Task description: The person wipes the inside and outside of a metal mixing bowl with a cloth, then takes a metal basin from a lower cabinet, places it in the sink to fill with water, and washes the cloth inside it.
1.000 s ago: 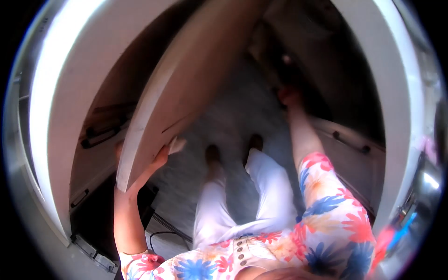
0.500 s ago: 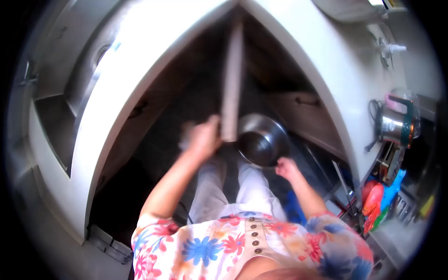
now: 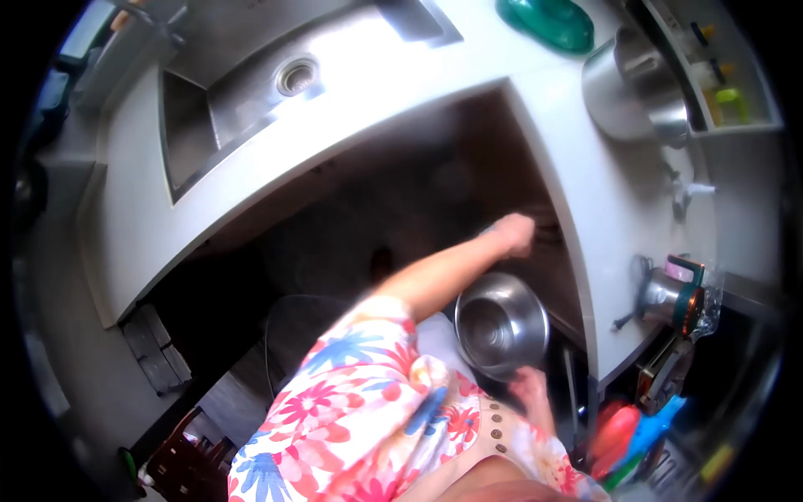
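A shiny steel pot (image 3: 500,325) is held in front of my body, its open mouth facing up and its inside bare. My right hand (image 3: 530,390) grips the pot's near rim, slightly blurred. My left arm reaches across to the right, beyond the pot. Its hand (image 3: 512,234) is closed in a fist against the dark cabinet front (image 3: 559,280) under the counter, beside what looks like a handle. Whether the fingers grip that handle is hidden.
A white counter (image 3: 556,125) curves around me, with a sink (image 3: 209,125) at the left. On its right part stand a large steel pot (image 3: 623,92), a green basin (image 3: 548,23) and a kettle (image 3: 669,297). Red and blue items (image 3: 615,435) sit at the lower right.
My left hand has left the pale upright board edge and moved right to the cabinet front. That board no longer shows. My view and body have turned; the pot stays in my right hand.
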Demonstrator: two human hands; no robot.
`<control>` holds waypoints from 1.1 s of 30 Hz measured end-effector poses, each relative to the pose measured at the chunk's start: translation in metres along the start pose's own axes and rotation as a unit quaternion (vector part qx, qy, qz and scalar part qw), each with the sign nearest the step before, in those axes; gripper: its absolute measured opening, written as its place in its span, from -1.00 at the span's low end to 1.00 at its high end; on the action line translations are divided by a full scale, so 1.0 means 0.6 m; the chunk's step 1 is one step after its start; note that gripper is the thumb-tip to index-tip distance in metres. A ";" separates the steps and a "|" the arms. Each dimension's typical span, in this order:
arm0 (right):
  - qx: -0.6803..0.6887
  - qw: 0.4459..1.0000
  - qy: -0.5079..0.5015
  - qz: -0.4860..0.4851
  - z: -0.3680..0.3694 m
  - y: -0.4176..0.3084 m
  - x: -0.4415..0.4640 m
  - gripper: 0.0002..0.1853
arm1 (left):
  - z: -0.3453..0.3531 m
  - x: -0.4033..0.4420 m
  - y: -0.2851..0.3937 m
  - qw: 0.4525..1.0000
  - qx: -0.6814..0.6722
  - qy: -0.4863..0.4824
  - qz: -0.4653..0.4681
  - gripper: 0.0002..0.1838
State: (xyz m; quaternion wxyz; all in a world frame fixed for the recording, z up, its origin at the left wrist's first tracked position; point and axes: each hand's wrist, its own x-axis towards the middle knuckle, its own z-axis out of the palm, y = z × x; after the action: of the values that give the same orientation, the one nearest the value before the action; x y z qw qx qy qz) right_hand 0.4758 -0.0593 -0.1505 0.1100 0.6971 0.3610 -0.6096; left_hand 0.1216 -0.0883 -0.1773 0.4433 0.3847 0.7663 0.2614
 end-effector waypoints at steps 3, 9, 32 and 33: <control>0.000 0.992 -0.086 -0.091 0.041 -0.058 -0.019 -0.89 | -0.086 -0.078 -0.036 0.999 0.041 0.009 0.034 -0.77; -0.092 0.930 -0.227 -0.275 0.154 -0.246 -0.139 -0.85 | -0.319 -0.374 -0.053 0.955 -0.237 0.176 -0.033 -0.73; -0.407 0.803 -0.283 -0.331 1.108 -0.503 -0.248 -0.89 | -0.647 -0.683 -0.490 0.513 -0.709 0.402 0.269 -0.67; -0.417 0.802 -0.291 -0.313 1.131 -0.495 -0.226 -0.88 | -0.649 -0.669 -0.504 0.500 -0.723 0.385 0.282 -0.69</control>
State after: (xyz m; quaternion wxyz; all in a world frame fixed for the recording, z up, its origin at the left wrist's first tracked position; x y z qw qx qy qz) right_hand -0.2358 -0.2999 -0.0975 0.2931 0.2230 0.7296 -0.5762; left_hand -0.2043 -0.6129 -0.0263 0.1307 -0.0129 0.2563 0.9576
